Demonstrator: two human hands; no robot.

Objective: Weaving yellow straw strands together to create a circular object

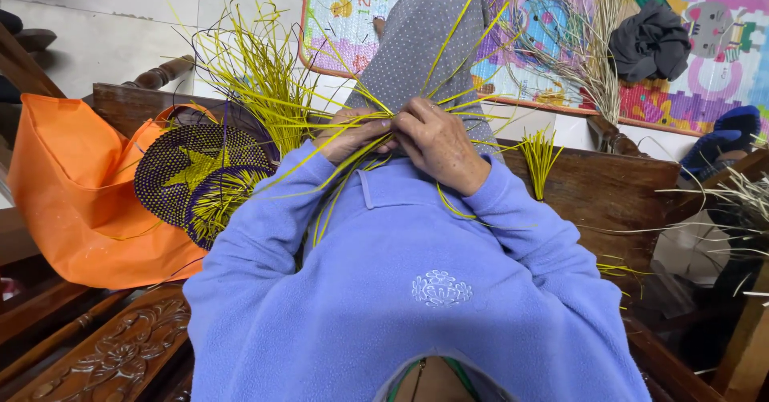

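Note:
My left hand and my right hand meet in front of my chest, both closed on a bundle of thin yellow-green straw strands that fan out to the left and upward. The fingers overlap where the strands cross. Below the hands are my lilac fleece sleeves and my grey dotted trouser leg. A round woven piece in purple and yellow lies just left of my left forearm, with loose yellow strands sticking up from it.
An orange cloth bag lies at the left on a carved dark wooden bench. A colourful play mat covers the floor ahead, with a dark cloth, pale dry straw and a short yellow strand bunch.

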